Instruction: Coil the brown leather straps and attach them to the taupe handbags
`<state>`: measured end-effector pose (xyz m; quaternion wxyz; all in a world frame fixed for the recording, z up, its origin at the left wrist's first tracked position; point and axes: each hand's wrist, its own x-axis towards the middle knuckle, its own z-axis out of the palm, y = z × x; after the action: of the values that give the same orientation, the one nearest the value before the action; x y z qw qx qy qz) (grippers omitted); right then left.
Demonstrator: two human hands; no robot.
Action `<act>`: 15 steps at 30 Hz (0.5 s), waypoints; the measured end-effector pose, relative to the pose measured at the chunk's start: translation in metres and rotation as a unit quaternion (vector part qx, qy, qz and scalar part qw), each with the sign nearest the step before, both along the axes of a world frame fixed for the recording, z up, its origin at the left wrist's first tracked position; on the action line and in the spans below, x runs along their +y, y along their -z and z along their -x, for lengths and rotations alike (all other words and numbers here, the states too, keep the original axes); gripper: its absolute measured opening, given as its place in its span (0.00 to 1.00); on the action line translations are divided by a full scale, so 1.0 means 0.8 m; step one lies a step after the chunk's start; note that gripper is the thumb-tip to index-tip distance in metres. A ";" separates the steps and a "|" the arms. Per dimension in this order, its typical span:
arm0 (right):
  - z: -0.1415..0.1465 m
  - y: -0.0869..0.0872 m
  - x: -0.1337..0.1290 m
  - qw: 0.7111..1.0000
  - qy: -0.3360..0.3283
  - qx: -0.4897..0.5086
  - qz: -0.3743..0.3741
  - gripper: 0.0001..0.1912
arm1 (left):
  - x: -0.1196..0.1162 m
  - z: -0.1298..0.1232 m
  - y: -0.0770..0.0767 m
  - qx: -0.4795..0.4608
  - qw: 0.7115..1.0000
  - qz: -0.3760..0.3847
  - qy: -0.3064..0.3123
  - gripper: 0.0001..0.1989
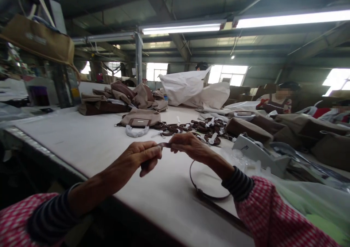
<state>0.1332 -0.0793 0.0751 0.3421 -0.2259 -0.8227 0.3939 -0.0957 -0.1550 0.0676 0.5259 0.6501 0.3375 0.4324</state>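
Note:
Between my two hands, above the white table [153,188], a short stretch of dark brown strap [164,144] is held taut. My left hand [144,155] is closed on its left end, with dark material showing under the fingers. My right hand [188,146] pinches the other end. Below my right wrist, a thin brown strap loop [192,177] with a buckle lies on the table. Just beyond my hands sit a taupe bag [153,118] with a wrapped handle and a pile of coiled brown straps [216,126].
More brown bags [123,95] are heaped at the back left, others [248,130] at the right. A grey tape dispenser [254,152] stands near my right forearm beside clear plastic. White sheeting [188,86] rises behind. A person [283,97] is across the table. The table edge runs along the left.

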 end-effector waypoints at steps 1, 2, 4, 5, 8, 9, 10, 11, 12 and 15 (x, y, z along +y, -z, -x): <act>0.009 0.004 -0.006 0.999 -0.008 0.035 0.038 0.16 | 0.001 -0.004 -0.009 -0.061 0.998 0.017 -0.002 0.17; 0.017 0.008 -0.013 0.995 -0.004 0.073 0.068 0.18 | 0.001 -0.009 -0.019 -0.127 0.991 0.034 -0.001 0.15; 0.034 0.014 -0.028 0.984 0.048 0.152 0.081 0.21 | -0.001 -0.020 -0.043 -0.259 0.963 0.068 0.007 0.12; 0.041 0.017 -0.035 0.977 0.086 0.184 0.059 0.22 | -0.002 -0.025 -0.055 -0.313 0.946 0.082 0.006 0.13; 0.057 0.026 -0.050 0.964 0.167 0.197 -0.065 0.23 | -0.007 -0.041 -0.089 -0.401 0.911 0.095 -0.004 0.20; 0.061 0.030 -0.053 0.963 0.174 0.183 -0.090 0.23 | -0.007 -0.045 -0.098 -0.410 0.909 0.079 -0.004 0.22; 0.063 0.034 -0.055 0.966 0.171 0.171 -0.093 0.22 | -0.007 -0.048 -0.106 -0.412 0.910 0.048 -0.006 0.23; 0.065 0.039 -0.058 0.970 0.162 0.163 -0.073 0.22 | -0.004 -0.051 -0.111 -0.408 0.913 0.002 -0.013 0.23; 0.066 0.043 -0.061 0.975 0.147 0.163 -0.036 0.22 | 0.000 -0.054 -0.113 -0.395 0.917 -0.054 -0.030 0.22; 0.063 0.049 -0.075 0.978 0.070 0.167 0.107 0.23 | 0.020 -0.061 -0.101 -0.281 0.920 -0.244 -0.121 0.15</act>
<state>0.0826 -0.1393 0.0358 0.4757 -0.2495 -0.6888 0.4869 -0.0472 -0.1393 0.1486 0.3680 0.5640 0.1366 0.7265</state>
